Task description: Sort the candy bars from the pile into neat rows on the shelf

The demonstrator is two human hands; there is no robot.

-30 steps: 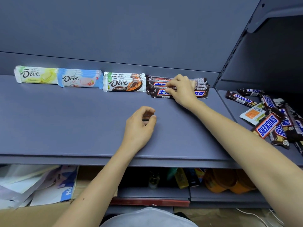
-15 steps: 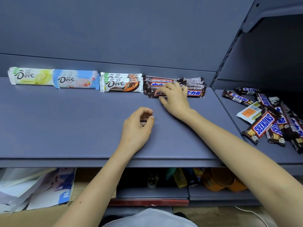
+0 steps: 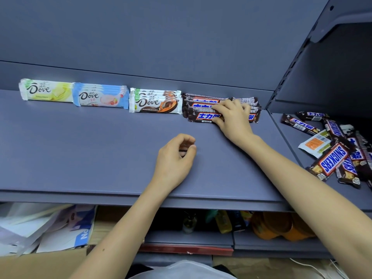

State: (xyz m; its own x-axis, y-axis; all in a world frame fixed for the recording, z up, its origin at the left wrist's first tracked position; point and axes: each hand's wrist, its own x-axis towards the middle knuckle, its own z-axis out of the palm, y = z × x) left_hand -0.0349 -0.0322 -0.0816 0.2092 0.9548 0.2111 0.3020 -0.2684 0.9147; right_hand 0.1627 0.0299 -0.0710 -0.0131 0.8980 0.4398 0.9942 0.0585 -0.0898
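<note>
Four stacks sit in one row along the back of the shelf (image 3: 80, 148). Left to right:
- Yellow bars (image 3: 47, 90), "Dove"; count unclear.
- Blue bars (image 3: 100, 96), "Dove"; four edges counted.
- White-and-brown bars (image 3: 155, 102), "Dove"; four edges.
- Brown bars (image 3: 201, 110), blue Chinese lettering; four rows visible.

Right hand (image 3: 234, 117) lies on the brown bars, fingers spread flat over the top and thumb against the front bar's near edge. Left hand (image 3: 173, 160) rests on the shelf in front, fingers loosely curled, holding nothing.

Pile (image 3: 334, 158) lies on the neighbouring section to the right, well apart from the row. It is crossed brown bars, two reading "SNICKERS"; the total cannot be counted. One white wrapper (image 3: 315, 142) with an orange panel and barcode lies among them.
</note>
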